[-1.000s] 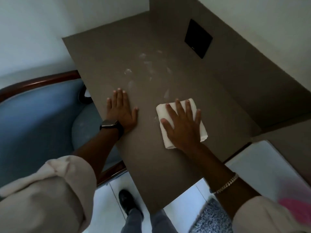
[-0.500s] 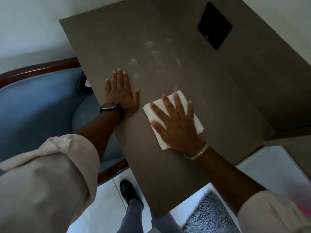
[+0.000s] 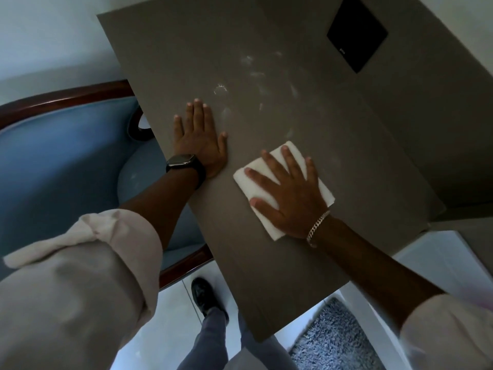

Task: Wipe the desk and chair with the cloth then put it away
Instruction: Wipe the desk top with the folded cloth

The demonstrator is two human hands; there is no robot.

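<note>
Head view, desk: a flat grey-brown matte desk top point(image 3: 266, 276) is seen from above, with whitish smudges point(image 3: 256, 73) across its far middle.
Head view, cloth: a folded white rectangular cloth point(image 3: 274, 166) is laid flat on the desk, near its middle, just beside the left hand.
Head view, right hand: the right hand point(image 3: 290, 198) is pressed palm-down on the cloth, fingers spread and straight, nothing gripped; a pale chain bracelet point(image 3: 317, 228) is worn at the wrist.
Head view, left hand: the left hand point(image 3: 200, 140) is laid flat on the bare desk near its left edge, fingers extended and held together; a black wristwatch point(image 3: 184, 162) is worn.
Head view, chair: a blue upholstered chair with a dark red-brown wooden frame point(image 3: 61, 156) is seen left of the desk, partly under its edge.
Head view, wall panel: a black square plate point(image 3: 356, 42) is set in the panel behind the desk.
Head view, floor: a black shoe point(image 3: 204, 295) and a grey shaggy rug point(image 3: 336, 340) are seen below the desk edge.
</note>
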